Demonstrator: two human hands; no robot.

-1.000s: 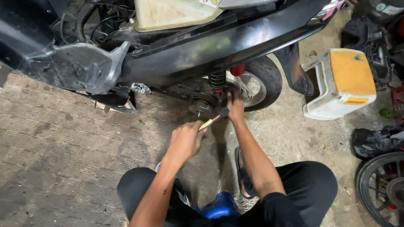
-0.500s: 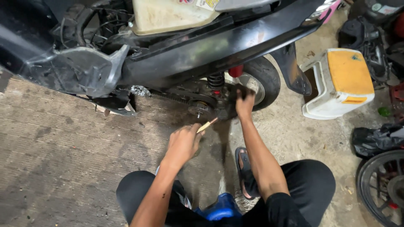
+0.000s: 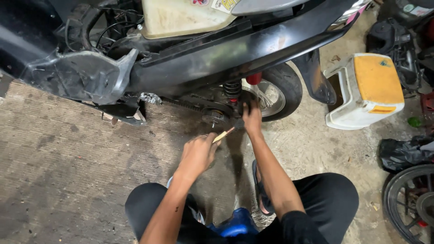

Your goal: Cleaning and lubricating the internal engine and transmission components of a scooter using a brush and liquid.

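Brush [image 3: 224,134] head hidden behind right hand [image 3: 251,118]

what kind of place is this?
Probably a small motorbike repair shop: a stripped scooter on a stained concrete floor, a loose wheel at the right, spare parts piled behind.

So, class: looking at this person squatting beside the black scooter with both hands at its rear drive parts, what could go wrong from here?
1. The right hand rests on greasy metal beside the black rear wheel; fingers might get pinched if it turns.
2. The left hand has only a light grip on the thin wooden-handled brush, which could slip.
3. The stripped black scooter leans over the person; it might tip.
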